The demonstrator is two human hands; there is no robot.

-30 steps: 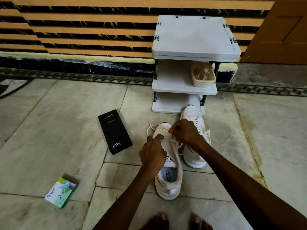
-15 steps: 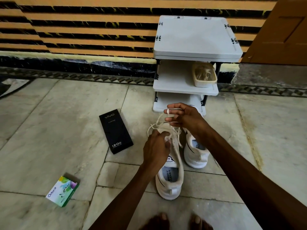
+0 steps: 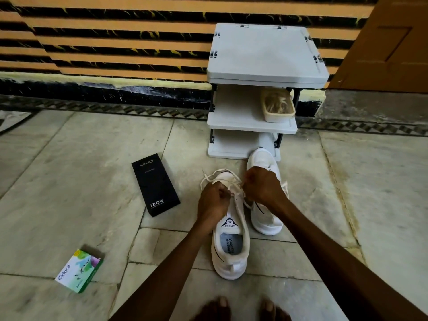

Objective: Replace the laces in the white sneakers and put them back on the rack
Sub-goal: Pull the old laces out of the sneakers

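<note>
On the floor (image 3: 69,177) two white shoes (image 3: 230,246) sit under the hands (image 3: 214,200), a black box (image 3: 155,185) and a green box (image 3: 79,271) to their left, a rack (image 3: 266,54) beyond.

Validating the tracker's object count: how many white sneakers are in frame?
2. Near sneaker: on the floor, left hand and right hand gripping its lace. Far sneaker: just to its right, toe at the rack, partly hidden by the right hand.

I've got a black rectangular vivo box (image 3: 155,185) flat on the grey stone floor (image 3: 69,181), small green-and-white Odonil carton (image 3: 79,271) nearer me.
</note>
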